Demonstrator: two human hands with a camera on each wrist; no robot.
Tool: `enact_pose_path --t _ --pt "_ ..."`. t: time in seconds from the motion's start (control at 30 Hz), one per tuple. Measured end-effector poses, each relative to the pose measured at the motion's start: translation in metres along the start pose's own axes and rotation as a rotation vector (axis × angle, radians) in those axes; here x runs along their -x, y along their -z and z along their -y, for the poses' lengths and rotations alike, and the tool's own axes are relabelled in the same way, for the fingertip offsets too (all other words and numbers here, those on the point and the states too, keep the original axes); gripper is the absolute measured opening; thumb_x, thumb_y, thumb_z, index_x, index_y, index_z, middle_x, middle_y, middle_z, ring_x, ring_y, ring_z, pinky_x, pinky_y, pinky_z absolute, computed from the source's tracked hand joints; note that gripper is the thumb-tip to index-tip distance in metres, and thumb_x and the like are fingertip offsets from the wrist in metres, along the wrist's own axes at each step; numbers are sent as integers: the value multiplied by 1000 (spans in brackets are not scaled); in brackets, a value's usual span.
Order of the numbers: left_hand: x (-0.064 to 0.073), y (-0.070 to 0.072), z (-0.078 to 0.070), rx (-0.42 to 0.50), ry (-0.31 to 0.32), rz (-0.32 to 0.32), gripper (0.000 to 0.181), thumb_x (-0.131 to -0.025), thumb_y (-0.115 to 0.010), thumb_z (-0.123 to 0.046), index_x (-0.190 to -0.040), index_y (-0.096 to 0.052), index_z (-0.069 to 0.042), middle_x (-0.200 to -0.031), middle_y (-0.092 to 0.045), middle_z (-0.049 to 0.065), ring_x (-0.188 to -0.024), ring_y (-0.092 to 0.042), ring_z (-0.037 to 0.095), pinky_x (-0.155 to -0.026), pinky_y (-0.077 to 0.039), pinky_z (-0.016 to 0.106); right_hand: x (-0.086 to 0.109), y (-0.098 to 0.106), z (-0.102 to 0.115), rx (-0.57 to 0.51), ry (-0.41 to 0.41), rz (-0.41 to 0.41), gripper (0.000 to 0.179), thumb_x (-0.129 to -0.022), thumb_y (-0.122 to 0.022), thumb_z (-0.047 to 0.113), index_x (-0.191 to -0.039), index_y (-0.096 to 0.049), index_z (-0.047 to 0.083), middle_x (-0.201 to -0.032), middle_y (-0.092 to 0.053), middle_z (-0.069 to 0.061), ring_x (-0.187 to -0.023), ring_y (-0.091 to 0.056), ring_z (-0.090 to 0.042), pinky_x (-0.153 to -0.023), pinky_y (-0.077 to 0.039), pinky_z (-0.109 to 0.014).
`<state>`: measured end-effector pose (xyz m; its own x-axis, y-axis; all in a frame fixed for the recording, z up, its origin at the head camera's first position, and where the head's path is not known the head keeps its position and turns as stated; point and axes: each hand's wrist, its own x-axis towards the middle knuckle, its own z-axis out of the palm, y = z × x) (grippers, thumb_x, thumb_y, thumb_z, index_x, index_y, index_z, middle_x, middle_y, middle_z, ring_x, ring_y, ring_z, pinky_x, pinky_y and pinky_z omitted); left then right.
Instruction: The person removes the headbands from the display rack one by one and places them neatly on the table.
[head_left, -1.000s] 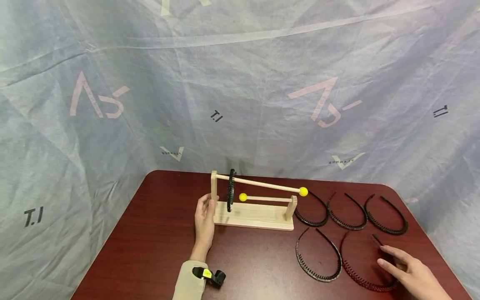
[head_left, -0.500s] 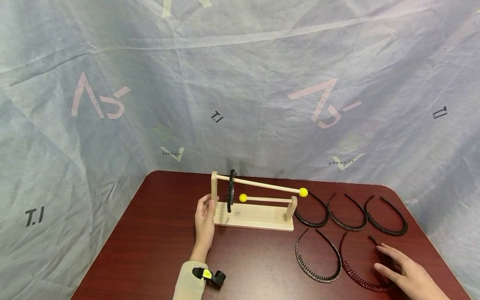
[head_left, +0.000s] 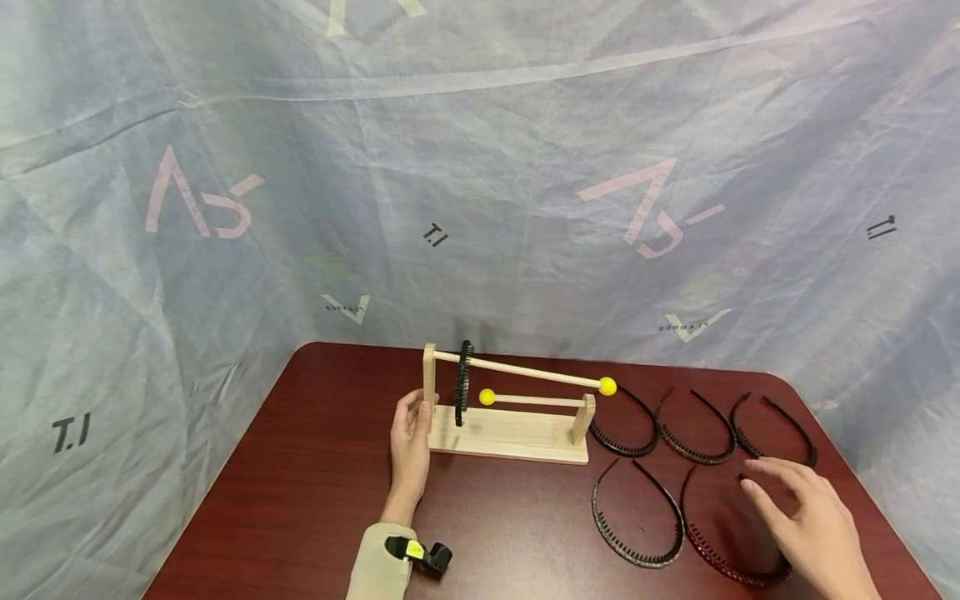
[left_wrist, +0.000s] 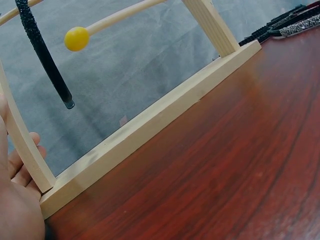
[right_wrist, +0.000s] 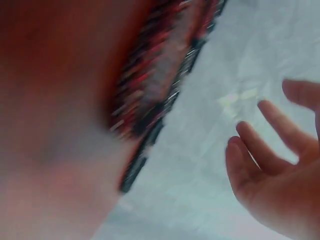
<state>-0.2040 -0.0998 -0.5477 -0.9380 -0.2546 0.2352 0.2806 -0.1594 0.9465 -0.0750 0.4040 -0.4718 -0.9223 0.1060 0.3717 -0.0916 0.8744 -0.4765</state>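
Note:
My left hand [head_left: 410, 442] grips the left post of a pale wooden stand [head_left: 510, 433], the thumb in front and fingers behind it in the left wrist view. The stand carries two rods with yellow ball ends, and a black toothed headband [head_left: 462, 383] hangs on the upper rod near the left post. My right hand [head_left: 813, 517] is above the table at the right with its fingers spread and nothing between them. It overlaps a dark red headband [head_left: 723, 568] in the head view, hiding part of its right side. In the right wrist view the fingers [right_wrist: 267, 165] stand apart from the headbands.
A silver-speckled headband [head_left: 637, 560] lies left of the red one. Behind them, in a row, lie a black headband [head_left: 626, 450], another speckled one [head_left: 697, 457] and a dark one [head_left: 798, 429]. Grey cloth [head_left: 480, 208] hangs around the dark red table [head_left: 300, 500].
My right hand has shifted slightly up and away from the red headband, its fingers opening. The left hand and stand have stayed put.

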Motion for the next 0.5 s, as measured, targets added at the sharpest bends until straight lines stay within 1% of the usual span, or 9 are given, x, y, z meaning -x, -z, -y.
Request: enact_pose_path --t 0.07,0.1,0.13,0.17,0.2,0.23,0.3,0.37,0.5 --pt "0 1 0 0 3 -5 34 -120 -51 -13 -149 -54 4 -148 -64 33 -142 -63 26 -113 -43 21 -4 -2 18 -15 -3 -86 22 -102 -84 17 -122 -81 11 -123 -71 -15 -97 -60 -5 -80 -50 -25" --pt "0 1 0 0 1 -6 34 -120 -51 -13 -149 -55 4 -148 -65 33 -142 -63 25 -113 -43 22 -6 -4 27 -30 -3 -126 20 -100 -84 15 -120 -82 12 -117 -71 -9 -89 -57 4 -73 -46 -17" --pt "0 1 0 -1 1 -5 34 -120 -51 -13 -149 -55 4 -148 -65 33 -142 -63 25 -113 -43 22 -8 -5 35 -50 -7 -162 18 -100 -85 14 -118 -83 14 -110 -71 -2 -81 -52 10 -67 -41 -10" --pt "0 1 0 -4 -2 -4 34 -120 -51 -13 -149 -55 4 -148 -65 33 -141 -63 24 -112 -43 22 -10 -8 44 -83 -6 -193 18 -99 -85 11 -116 -84 14 -104 -70 3 -79 -52 13 -67 -41 -8" --pt "0 1 -1 -8 -3 -3 34 -120 -52 -14 -149 -55 4 -148 -65 33 -141 -63 23 -112 -43 22 -12 -10 52 -114 -6 -216 18 -98 -86 9 -115 -84 14 -100 -69 8 -76 -53 13 -66 -42 -8" --pt "0 1 -1 -9 -5 0 34 -120 -52 -14 -149 -55 3 -148 -65 33 -140 -63 22 -112 -43 22 -14 -12 61 -145 -7 -232 18 -98 -86 7 -115 -84 14 -95 -69 11 -72 -54 10 -65 -42 -9" --pt "-1 1 -1 -10 -9 1 34 -120 -52 -14 -149 -55 3 -147 -65 34 -139 -63 19 -112 -43 23 -16 -18 77 -206 -10 -240 21 -97 -86 4 -115 -85 15 -88 -69 16 -68 -59 5 -64 -45 -10" --pt "-1 1 -1 -11 -10 1 34 -120 -52 -14 -148 -56 3 -147 -64 34 -138 -63 18 -111 -43 23 -18 -25 92 -272 -8 -221 22 -97 -86 3 -115 -84 15 -85 -71 15 -66 -61 0 -62 -47 -12" --pt "0 1 1 -15 -15 -1 33 -120 -52 -14 -148 -57 3 -146 -65 35 -140 -63 23 -111 -43 24 -22 -39 122 -389 13 -153 25 -97 -85 1 -117 -83 16 -78 -73 5 -59 -62 -9 -56 -47 -18"
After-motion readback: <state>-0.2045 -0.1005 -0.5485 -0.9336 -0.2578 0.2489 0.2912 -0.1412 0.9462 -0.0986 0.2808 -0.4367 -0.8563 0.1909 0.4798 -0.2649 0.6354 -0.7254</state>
